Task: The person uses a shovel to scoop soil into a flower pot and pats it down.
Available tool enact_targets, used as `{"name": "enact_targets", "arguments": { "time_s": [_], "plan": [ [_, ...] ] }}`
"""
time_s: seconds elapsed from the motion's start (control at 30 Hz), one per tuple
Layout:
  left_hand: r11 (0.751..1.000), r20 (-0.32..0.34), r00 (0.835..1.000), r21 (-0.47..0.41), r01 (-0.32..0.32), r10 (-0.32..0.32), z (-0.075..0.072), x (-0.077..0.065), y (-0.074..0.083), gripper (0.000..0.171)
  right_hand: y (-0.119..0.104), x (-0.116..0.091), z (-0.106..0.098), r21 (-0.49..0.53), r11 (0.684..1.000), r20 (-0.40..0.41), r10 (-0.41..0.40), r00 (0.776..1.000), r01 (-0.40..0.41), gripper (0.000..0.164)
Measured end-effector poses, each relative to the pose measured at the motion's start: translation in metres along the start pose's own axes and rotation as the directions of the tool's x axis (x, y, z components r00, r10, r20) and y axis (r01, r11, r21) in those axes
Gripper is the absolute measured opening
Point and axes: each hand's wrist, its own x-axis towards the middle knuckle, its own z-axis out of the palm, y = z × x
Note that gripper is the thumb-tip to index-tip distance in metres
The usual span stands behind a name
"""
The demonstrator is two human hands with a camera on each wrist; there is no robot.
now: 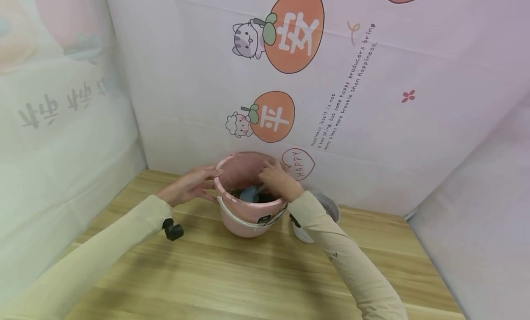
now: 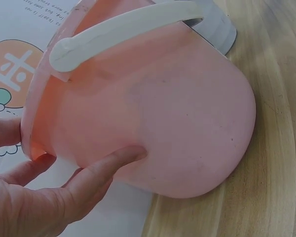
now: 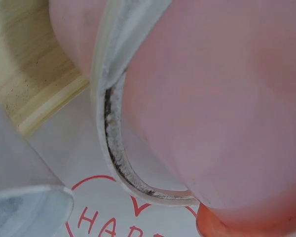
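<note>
A pink bucket with a white handle stands near the back wall, dark soil-like material inside. My left hand holds it at the left; in the left wrist view the fingers are at the rim and the thumb lies along the outer wall. My right hand reaches over the right rim into the bucket, fingers curled about the handle end of a small blue shovel. The shovel's blade rests at the dark material. In the right wrist view the bucket's side hides that hand.
A grey-white container stands just right of the bucket, partly behind my right forearm. Printed white cloth hangs behind and on both sides. The wooden tabletop extends in front. A small black device is strapped at my left cuff.
</note>
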Motion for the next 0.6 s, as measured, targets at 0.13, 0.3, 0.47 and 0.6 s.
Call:
{"name": "enact_targets", "arguments": {
  "time_s": [0.13, 0.3, 0.47, 0.6],
  "plan": [
    [1.0, -0.004, 1.0, 0.001, -0.002, 0.002, 0.0012, -0.0002, 0.0018, 0.066, -0.0019, -0.0053, -0.0069, 0.02, 1.0, 0.005, 0.007, 1.0, -0.007, 0.024],
    [1.0, -0.019, 1.0, -0.01, 0.008, -0.008, 0.0007, 0.0004, 0.0009, 0.065, 0.0, -0.0014, -0.0049, 0.072, 0.997, 0.007, 0.007, 1.0, -0.007, 0.026],
    [1.0, -0.021, 1.0, -0.011, 0.011, -0.011, 0.0002, -0.0002, -0.0001, 0.065, 0.0011, -0.0021, -0.0032, 0.133, 0.991, -0.024, 0.016, 1.0, -0.013, 0.024],
    [1.0, -0.019, 1.0, -0.009, 0.009, -0.009, 0.0, -0.0005, 0.0027, 0.066, -0.0002, -0.0037, -0.006, 0.154, 0.988, -0.022, 0.023, 0.999, -0.019, 0.017]
  ]
}}
